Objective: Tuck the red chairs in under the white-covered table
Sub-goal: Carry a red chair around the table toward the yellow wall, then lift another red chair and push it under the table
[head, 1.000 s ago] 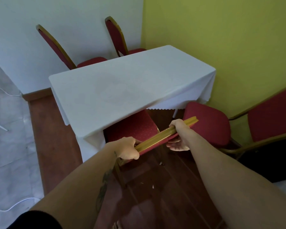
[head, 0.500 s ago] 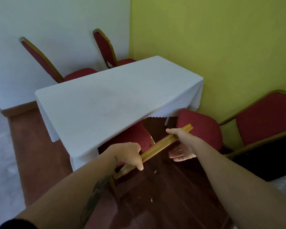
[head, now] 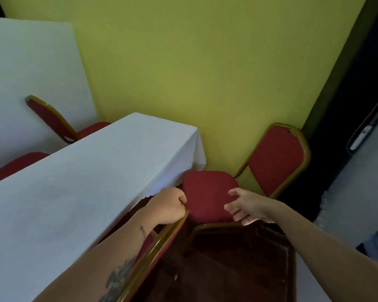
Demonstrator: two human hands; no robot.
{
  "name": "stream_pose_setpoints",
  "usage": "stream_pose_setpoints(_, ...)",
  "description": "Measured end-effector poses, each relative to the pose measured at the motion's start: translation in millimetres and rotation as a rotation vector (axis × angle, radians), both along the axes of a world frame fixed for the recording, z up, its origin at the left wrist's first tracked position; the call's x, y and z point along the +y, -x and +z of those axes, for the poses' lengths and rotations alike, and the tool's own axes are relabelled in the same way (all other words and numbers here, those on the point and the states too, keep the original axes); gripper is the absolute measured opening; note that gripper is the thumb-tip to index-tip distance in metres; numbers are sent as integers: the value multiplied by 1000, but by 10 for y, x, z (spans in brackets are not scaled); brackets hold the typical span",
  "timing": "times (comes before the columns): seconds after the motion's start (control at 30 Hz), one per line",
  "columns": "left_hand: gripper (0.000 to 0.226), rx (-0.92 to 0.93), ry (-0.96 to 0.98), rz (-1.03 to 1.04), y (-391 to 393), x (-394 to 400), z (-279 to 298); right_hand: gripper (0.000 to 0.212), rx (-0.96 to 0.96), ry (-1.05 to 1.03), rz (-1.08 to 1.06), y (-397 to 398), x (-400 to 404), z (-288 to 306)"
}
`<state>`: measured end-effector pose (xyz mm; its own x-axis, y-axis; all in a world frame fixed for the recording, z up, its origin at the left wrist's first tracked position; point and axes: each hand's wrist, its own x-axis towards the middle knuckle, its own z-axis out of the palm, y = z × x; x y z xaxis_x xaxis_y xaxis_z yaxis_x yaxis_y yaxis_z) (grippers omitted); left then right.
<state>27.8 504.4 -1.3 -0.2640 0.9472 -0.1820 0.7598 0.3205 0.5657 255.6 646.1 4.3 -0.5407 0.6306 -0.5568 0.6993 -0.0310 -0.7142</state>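
Note:
The white-covered table (head: 96,182) fills the left half of the view. The near red chair's gold-framed back (head: 153,251) leans against the table's front edge, its seat hidden under the cloth. My left hand (head: 168,205) is shut on the top end of that back. My right hand (head: 244,208) hovers open, fingers apart, over the front of a second red chair's seat (head: 205,192), which stands at the table's right end. This chair's back (head: 277,158) leans toward the yellow wall. Two more red chairs (head: 50,120) sit at the table's far side.
A yellow wall (head: 205,73) runs close behind the table's right end. A white wall is at the left. Dark wooden floor (head: 227,269) lies below my hands. A dark doorway and pale surfaces stand at the right edge.
My right hand let go of the near chair's back and moved right, over the second chair's seat. The view swung right. The near chair sits further under the table.

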Motion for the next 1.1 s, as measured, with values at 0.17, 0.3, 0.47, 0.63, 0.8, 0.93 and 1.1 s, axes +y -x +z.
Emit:
stream_pose_setpoints(0.17, 37, 54, -133, -38, -500, 1217, 145, 82, -27, -46, -106, -703, 991, 125)
stream_pose_setpoints(0.3, 33, 24, -201, -71, -1002, 2102, 322, 84, -25, -76, -229, -1240, 1791, 167)
stream_pose_setpoints(0.47, 31, 68, -235, -158, -1534, 3002, 424, 83, -21, -100, -391, -1734, 2555, 117)
stream_pose_setpoints(0.63, 38, -14, -241, -213, -1864, 3832, 423, 89, -79, -136, -498, -1943, 3132, 71)
stream_pose_setpoints(0.8, 35, -119, -305, -245, -2031, 4620, 356, 111, -160, -227, -481, -1926, 3612, 104)
stream_pose_setpoints(0.93, 40, -150, -239, -302, -2036, 5190, 277, 103, -211, -198, -471, -1876, 3921, -32)
stream_pose_setpoints(1.1, 48, -110, -169, -332, -2080, 5735, 97, 81, -227, -120, -486, -1822, 4211, -303)
